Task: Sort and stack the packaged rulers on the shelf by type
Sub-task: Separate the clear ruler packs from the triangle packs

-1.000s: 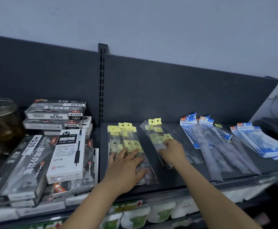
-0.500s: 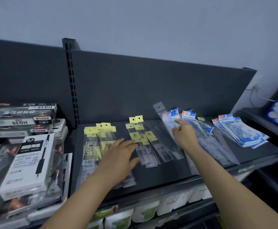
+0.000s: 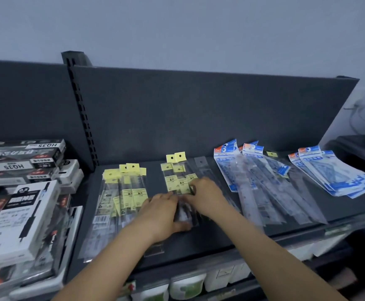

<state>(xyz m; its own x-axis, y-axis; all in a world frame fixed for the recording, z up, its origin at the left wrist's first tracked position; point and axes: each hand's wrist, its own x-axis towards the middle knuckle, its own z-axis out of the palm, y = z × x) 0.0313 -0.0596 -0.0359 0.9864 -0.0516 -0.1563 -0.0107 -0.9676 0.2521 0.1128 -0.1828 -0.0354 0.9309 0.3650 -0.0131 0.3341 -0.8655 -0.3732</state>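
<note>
Clear ruler packs with yellow tags lie in two piles on the dark shelf (image 3: 209, 237): a left pile (image 3: 122, 192) and a middle pile (image 3: 178, 177). My left hand (image 3: 162, 216) and my right hand (image 3: 205, 196) meet over the lower part of the middle pile, fingers curled on its packs from either side. Right of them, long blue-headed ruler packs (image 3: 259, 183) lie fanned out, and a stack of wider blue packs (image 3: 333, 174) sits at the far right. A clear pack with no tag (image 3: 201, 162) lies behind the middle pile.
Stacked pen boxes (image 3: 22, 205) crowd the shelf section at the left, past the slotted upright (image 3: 80, 109). The shelf's back panel rises behind the piles. A lower shelf with white-green packages (image 3: 185, 287) shows below the front edge.
My right hand came back left from the blue-headed packs to the middle yellow-tagged pile. My left hand slid right off the left pile to meet it there.
</note>
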